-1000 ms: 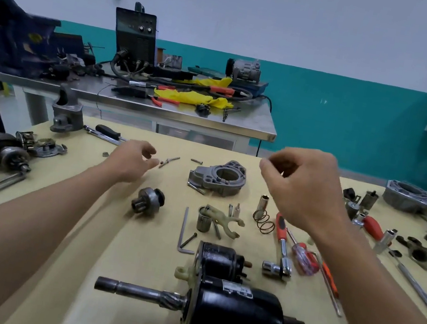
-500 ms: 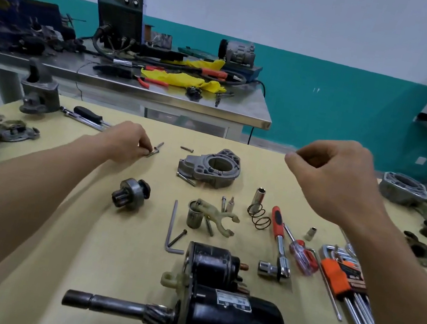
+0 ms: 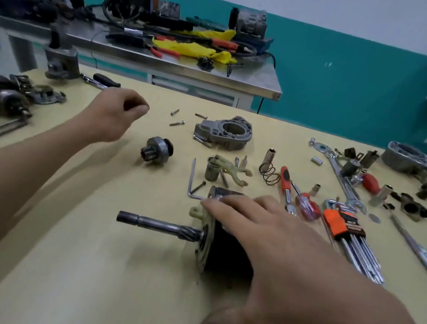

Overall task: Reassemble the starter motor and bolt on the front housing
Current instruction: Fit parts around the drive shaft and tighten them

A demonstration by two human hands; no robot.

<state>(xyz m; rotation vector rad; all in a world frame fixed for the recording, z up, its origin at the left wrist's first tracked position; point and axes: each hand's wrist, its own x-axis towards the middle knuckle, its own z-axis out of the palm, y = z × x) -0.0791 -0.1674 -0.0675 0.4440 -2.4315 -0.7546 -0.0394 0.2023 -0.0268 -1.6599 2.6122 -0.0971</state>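
Head view. Half a second ago the right hand [image 3: 283, 261] hung in a loose fist up and right of the starter motor [image 3: 224, 257]. Now it lies on the motor's black body, fingers straight and spread across the top, thumb splayed toward the camera, not closed round anything. The left hand [image 3: 114, 114] was down at a bolt [image 3: 177, 123] beyond the motor. Now it is lifted off the table [image 3: 76, 266], far left of the motor, fingers curled, thumb tip against forefinger. Blurred, so cannot tell if it pinches anything. The bolt lies on the table.

The motor lies on its side near the front of the table. It is a black cylinder with a dull metal end plate, and its steel shaft [image 3: 156, 224], with helical splines at the root, points left. The front housing [image 3: 225, 132] is grey cast metal with a round bore, well beyond the motor, apart from it. The pinion gear [image 3: 157, 149], a short steel drum, is beyond the motor to the left. The pale fork lever [image 3: 231, 169] and a coil spring [image 3: 270, 172] are just beyond the motor. The L-shaped hex key [image 3: 192, 178] is close beyond the motor. The hex key set [image 3: 348, 227] in an orange holder is right of the motor.

The table top is pale yellow, matte. Far behind the motor are a steel bench [image 3: 167, 62] with yellow cloth [image 3: 194, 49] and a wall [image 3: 346, 85], teal below, white above.
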